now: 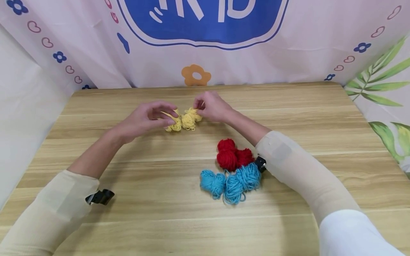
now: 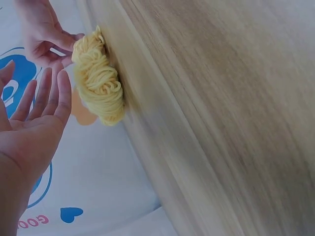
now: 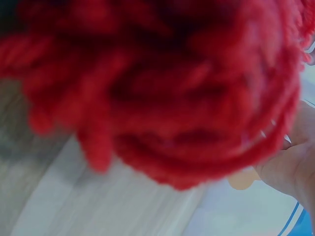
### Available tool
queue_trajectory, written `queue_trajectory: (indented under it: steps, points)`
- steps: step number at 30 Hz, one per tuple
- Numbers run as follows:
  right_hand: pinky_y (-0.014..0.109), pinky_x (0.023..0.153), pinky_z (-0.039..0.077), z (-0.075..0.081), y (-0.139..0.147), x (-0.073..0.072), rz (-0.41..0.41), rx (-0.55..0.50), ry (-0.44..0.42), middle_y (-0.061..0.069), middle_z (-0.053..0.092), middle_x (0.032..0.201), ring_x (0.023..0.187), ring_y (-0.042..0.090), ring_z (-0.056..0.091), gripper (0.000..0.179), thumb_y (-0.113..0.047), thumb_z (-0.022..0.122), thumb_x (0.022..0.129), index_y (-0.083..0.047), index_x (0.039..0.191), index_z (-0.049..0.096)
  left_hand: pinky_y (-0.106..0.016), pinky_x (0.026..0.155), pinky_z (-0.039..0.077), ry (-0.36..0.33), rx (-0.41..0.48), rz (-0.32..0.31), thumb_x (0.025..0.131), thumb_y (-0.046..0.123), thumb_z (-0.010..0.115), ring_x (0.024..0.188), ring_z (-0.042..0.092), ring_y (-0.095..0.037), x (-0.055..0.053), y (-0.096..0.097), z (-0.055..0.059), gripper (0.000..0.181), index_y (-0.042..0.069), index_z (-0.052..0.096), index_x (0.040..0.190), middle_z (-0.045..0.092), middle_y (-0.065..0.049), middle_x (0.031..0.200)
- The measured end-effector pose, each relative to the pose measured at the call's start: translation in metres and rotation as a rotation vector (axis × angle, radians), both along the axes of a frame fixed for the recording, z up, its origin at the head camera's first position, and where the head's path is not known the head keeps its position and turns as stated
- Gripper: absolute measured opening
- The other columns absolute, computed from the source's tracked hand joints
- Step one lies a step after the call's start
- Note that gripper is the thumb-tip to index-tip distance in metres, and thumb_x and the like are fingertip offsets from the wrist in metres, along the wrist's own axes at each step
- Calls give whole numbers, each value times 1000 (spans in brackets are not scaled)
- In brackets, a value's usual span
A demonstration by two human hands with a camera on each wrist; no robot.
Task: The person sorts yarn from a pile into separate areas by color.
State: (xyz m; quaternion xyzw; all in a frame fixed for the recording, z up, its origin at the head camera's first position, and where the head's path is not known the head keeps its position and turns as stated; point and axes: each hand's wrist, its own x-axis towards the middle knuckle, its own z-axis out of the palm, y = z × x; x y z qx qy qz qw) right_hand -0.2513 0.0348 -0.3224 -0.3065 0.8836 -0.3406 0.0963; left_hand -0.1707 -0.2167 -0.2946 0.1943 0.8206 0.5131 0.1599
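A small bundle of yellow yarn (image 1: 189,120), narrowed at its middle, lies toward the back of the table. My right hand (image 1: 215,106) pinches its right end between thumb and fingers. At the bundle's left end is my left hand (image 1: 144,119), fingers spread and partly in front of the yarn. The left wrist view shows that palm (image 2: 34,132) turned up with loosely straight fingers beside the yellow yarn (image 2: 101,86). In the right wrist view, red yarn (image 3: 172,108) blurs across the picture and hides much of the right hand (image 3: 290,167).
Red yarn bundles (image 1: 227,158) lie right of the table's middle, below my right forearm. Blue yarn bundles (image 1: 241,181) sit against them on the near side. A printed cloth (image 1: 153,67) hangs behind the wooden table's (image 1: 144,213) back edge.
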Motion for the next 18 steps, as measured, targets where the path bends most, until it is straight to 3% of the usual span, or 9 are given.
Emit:
queue_trajectory:
  steps: [18]
  points:
    - [31,88,57,0,5,-4,0,-6,-15,15,74,104,99,24,71,12,1,69,93,1,104,73,-37,93,59,-82,56,-46,102,4,62,109,69,-19,5,3,-2,45,-9,50,143,61,-27,132]
